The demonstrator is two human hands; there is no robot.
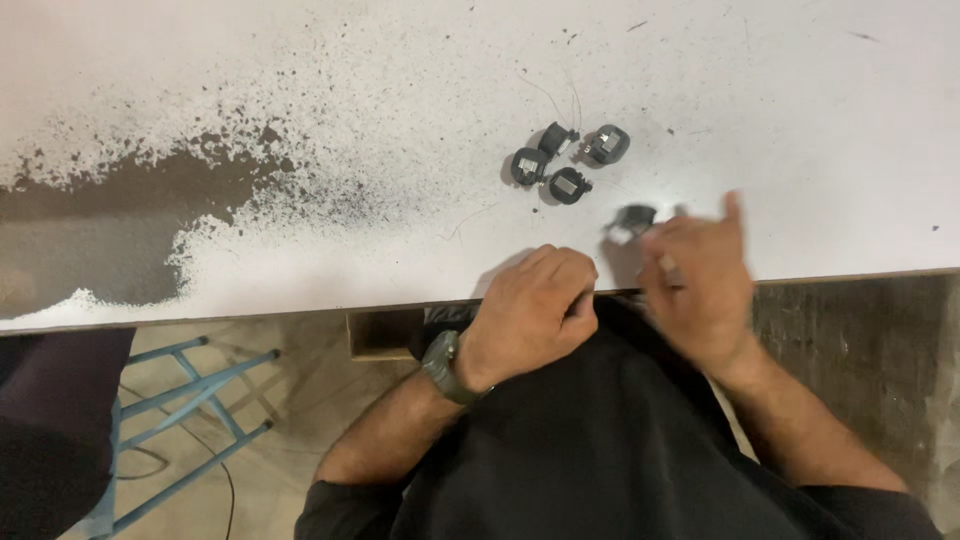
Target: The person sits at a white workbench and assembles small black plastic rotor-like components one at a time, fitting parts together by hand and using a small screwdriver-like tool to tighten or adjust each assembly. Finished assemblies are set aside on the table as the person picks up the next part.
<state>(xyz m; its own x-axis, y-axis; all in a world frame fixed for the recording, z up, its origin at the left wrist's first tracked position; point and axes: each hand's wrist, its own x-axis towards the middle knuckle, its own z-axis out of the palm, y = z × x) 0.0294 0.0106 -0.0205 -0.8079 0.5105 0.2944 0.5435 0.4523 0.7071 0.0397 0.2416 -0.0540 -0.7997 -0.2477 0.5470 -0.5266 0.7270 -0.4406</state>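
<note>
A blue stool [190, 400] stands below the worktop's [300, 60] near edge. At that edge, the left hand [530, 310] is clenched, its contents hidden. Four black parts [568, 160] lie further in. The blurred right hand [700, 280] grasps a fifth black part [634, 218] just above the edge.

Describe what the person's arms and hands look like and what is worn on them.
Both forearms are bare, with dark sleeves pushed up near the elbows. The left hand has a wristwatch with a dark greyish-green case and strap on its wrist. The right hand is motion-blurred; no watch or glove shows on it. No gloves on either hand.
</note>
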